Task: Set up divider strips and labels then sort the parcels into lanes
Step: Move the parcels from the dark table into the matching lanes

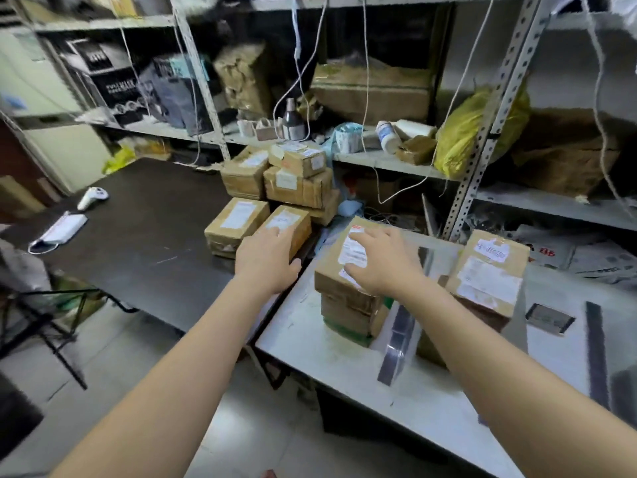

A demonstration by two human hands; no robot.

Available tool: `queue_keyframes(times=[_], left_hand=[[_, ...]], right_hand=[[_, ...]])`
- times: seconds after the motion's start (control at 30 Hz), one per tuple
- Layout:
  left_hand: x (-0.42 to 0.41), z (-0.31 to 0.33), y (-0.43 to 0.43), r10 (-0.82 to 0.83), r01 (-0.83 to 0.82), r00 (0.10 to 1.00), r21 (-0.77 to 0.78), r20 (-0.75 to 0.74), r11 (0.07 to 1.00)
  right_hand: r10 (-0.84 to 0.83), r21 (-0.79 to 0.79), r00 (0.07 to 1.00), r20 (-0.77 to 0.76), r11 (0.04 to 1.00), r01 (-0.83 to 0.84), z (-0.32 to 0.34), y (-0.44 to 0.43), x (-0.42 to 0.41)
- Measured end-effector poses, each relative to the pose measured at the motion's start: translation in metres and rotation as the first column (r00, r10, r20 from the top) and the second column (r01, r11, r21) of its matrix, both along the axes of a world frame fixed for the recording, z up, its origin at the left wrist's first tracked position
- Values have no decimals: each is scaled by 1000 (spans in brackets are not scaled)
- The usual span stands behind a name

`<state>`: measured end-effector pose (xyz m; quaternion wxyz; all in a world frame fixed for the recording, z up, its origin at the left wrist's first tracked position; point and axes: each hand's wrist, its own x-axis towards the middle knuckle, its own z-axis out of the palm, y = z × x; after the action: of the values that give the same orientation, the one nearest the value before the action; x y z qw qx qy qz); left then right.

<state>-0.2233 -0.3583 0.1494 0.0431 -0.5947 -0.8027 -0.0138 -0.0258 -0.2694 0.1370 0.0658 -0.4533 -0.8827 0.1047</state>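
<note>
Several brown cardboard parcels with white labels lie on two tables. My left hand (267,258) rests on a small parcel (287,224) at the black table's (144,236) right edge, fingers spread over it. My right hand (382,262) lies flat on the top parcel (339,267) of a short stack on the white table (344,360). Another labelled parcel (489,274) stands to the right. A clear divider strip (396,343) stands upright between the two stacks, and a dark strip (596,350) lies further right.
More parcels (296,177) are piled at the back of the black table. A face mask (58,232) and a white handheld device (91,196) lie on its left side. Metal shelving (489,139) with boxes, a yellow bag (475,129) and hanging cables runs behind both tables.
</note>
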Motion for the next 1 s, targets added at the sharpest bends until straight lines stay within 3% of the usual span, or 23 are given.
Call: queue_keyframes(times=[0.23, 0.63, 0.83, 1.0], left_hand=[[-123, -27, -17, 89, -89, 996, -16, 10, 996], [-336, -78, 16, 27, -21, 996, -73, 80, 997], [-393, -117, 72, 98, -54, 950, -152, 296, 987], [-414, -154, 120, 218, -97, 783, -232, 582, 968]], right_hand=[[42, 34, 998, 54, 998, -44, -5, -6, -123], [-89, -112, 991, 103, 989, 101, -48, 19, -326], [-225, -300, 973, -50, 933, 200, -91, 69, -384], [-382, -424, 913, -146, 858, 291, -129, 109, -420]])
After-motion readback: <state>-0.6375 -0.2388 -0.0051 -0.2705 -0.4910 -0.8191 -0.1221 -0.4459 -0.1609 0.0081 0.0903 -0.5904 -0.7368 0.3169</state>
